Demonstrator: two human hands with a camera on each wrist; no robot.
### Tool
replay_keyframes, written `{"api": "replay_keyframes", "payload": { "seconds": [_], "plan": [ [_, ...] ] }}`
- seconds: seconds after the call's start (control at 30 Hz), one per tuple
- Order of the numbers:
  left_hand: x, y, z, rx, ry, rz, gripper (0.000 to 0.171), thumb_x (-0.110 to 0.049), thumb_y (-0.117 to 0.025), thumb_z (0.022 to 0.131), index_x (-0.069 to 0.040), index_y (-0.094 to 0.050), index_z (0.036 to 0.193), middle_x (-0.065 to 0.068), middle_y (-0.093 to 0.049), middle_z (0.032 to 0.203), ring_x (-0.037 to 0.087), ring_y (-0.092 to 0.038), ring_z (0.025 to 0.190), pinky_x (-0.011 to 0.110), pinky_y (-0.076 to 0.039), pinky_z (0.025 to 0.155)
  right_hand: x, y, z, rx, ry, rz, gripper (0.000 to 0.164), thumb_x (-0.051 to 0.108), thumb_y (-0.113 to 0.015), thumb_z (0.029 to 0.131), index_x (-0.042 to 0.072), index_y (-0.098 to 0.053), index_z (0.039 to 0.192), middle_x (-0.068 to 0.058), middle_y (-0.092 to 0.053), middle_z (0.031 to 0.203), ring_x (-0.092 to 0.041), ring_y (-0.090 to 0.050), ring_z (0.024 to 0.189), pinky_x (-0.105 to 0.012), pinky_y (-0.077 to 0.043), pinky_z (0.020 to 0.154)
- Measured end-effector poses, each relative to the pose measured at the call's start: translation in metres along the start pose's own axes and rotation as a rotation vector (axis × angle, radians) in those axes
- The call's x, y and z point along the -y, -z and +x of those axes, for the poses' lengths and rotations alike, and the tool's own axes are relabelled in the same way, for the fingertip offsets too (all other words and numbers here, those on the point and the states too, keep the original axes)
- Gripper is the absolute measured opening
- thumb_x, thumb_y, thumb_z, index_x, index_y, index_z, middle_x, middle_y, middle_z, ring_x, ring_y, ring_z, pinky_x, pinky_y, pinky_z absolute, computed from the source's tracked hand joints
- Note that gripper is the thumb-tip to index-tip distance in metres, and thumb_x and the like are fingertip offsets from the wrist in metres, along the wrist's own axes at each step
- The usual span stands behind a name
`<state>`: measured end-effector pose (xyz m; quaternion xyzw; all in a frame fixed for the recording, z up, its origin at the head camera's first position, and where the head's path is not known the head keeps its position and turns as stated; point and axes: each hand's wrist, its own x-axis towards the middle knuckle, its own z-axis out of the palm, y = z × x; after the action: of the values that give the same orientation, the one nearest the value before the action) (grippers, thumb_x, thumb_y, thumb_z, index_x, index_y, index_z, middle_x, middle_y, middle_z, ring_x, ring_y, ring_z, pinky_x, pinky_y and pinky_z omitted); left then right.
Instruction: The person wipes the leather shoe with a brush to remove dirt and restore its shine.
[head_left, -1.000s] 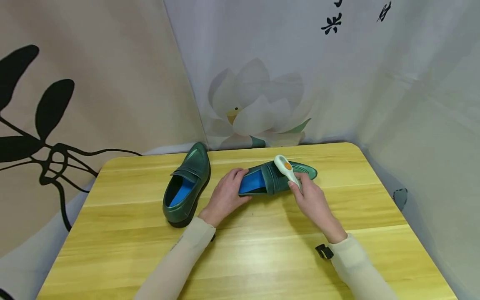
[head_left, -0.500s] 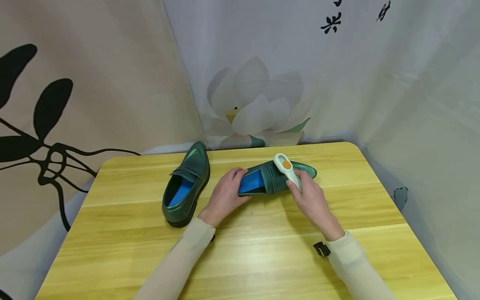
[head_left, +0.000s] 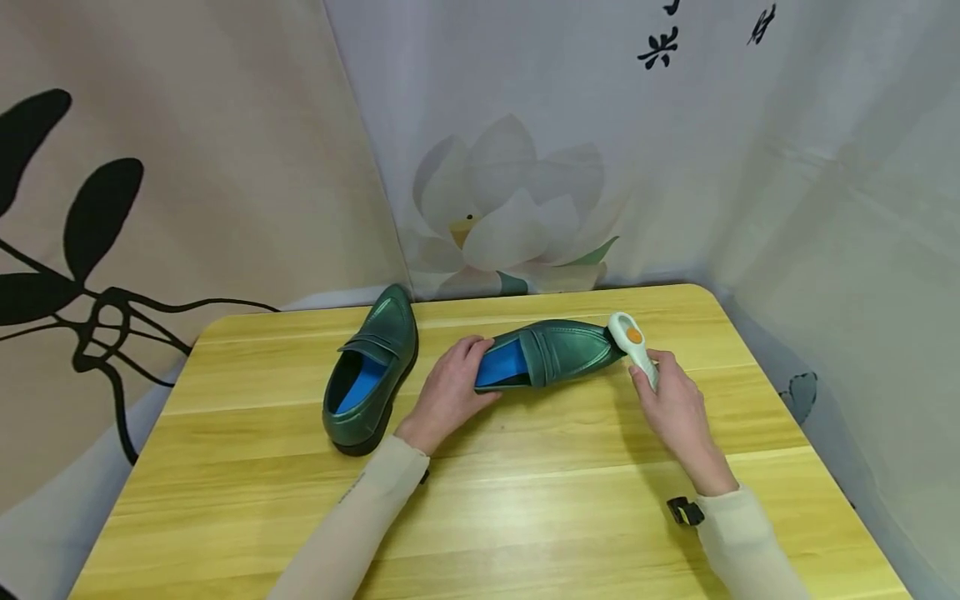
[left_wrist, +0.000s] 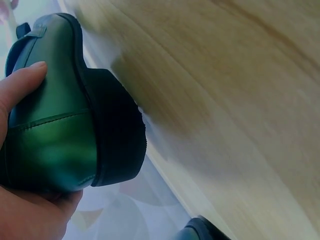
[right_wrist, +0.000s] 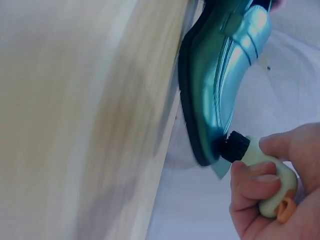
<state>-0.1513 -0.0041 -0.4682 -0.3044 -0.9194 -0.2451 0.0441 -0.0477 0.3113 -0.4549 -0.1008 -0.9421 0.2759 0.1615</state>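
Note:
A green loafer (head_left: 573, 350) with a blue insole lies at the table's middle, toe to the right. My left hand (head_left: 453, 379) grips it round the heel; in the left wrist view the thumb (left_wrist: 30, 80) rests on the side of the green upper. My right hand (head_left: 675, 408) holds a small white shoe brush (head_left: 633, 346) with an orange spot. In the right wrist view the brush's black bristles (right_wrist: 235, 146) meet the loafer's toe tip (right_wrist: 212, 145), and my fingers curl round its pale handle. Most of the left hand's far fingers are hidden behind the heel.
The matching green loafer (head_left: 372, 371) stands left of my left hand, toe pointing to the back. Everything is on a light wooden table (head_left: 510, 517). Printed curtains (head_left: 517, 150) hang close behind its back edge and along both sides.
My right hand has moved the shoe brush rightward, from the top of the loafer's front part to its toe tip. The left hand keeps its grip at the heel.

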Motion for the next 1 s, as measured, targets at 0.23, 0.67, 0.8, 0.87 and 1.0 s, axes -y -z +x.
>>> {"api": "replay_keyframes", "payload": {
  "seconds": [0.23, 0.67, 0.8, 0.87, 1.0],
  "plan": [
    [0.002, -0.001, 0.0, -0.008, -0.001, 0.001, 0.084, -0.028, -0.094, 0.078, -0.008, -0.051, 0.147, 0.015, -0.052, 0.144, 0.033, -0.054, 0.128, 0.051, -0.043, 0.112, -0.009, 0.004, -0.001, 0.002, -0.027, -0.001, 0.046, 0.025, -0.057, 0.108, -0.011, -0.052, 0.136, -0.017, -0.06, 0.085, -0.028, -0.054, 0.064, -0.038, -0.04, 0.053],
    [0.001, -0.003, 0.002, 0.0, -0.005, 0.002, 0.084, -0.028, -0.094, 0.078, -0.008, -0.051, 0.147, 0.015, -0.052, 0.144, 0.033, -0.054, 0.128, 0.051, -0.043, 0.112, 0.029, -0.027, 0.005, 0.05, 0.108, 0.043, 0.043, 0.024, -0.06, 0.107, -0.006, -0.052, 0.136, -0.022, -0.065, 0.104, -0.036, -0.062, 0.083, -0.054, -0.05, 0.069],
    [0.001, -0.004, 0.001, 0.006, -0.002, 0.004, 0.083, -0.03, -0.093, 0.079, -0.008, -0.051, 0.148, 0.015, -0.052, 0.145, 0.033, -0.054, 0.129, 0.051, -0.043, 0.112, 0.02, -0.02, 0.004, 0.021, 0.062, 0.024, 0.042, 0.023, -0.061, 0.106, -0.007, -0.054, 0.135, -0.019, -0.063, 0.092, -0.033, -0.058, 0.073, -0.048, -0.046, 0.06],
    [0.001, -0.004, 0.001, 0.0, -0.002, 0.004, 0.083, -0.029, -0.093, 0.079, -0.008, -0.052, 0.147, 0.015, -0.052, 0.145, 0.033, -0.053, 0.129, 0.051, -0.043, 0.112, 0.012, -0.014, 0.003, 0.007, 0.028, 0.015, 0.042, 0.023, -0.06, 0.106, -0.008, -0.055, 0.135, -0.016, -0.06, 0.085, -0.03, -0.055, 0.068, -0.043, -0.042, 0.056],
    [0.001, -0.003, 0.0, -0.012, -0.007, 0.004, 0.083, -0.028, -0.094, 0.078, -0.008, -0.052, 0.147, 0.015, -0.052, 0.145, 0.033, -0.054, 0.129, 0.051, -0.043, 0.112, -0.002, -0.002, 0.001, -0.013, -0.028, 0.005, 0.044, 0.024, -0.059, 0.107, -0.009, -0.054, 0.136, -0.017, -0.059, 0.084, -0.029, -0.054, 0.065, -0.04, -0.039, 0.054]
  ]
}}
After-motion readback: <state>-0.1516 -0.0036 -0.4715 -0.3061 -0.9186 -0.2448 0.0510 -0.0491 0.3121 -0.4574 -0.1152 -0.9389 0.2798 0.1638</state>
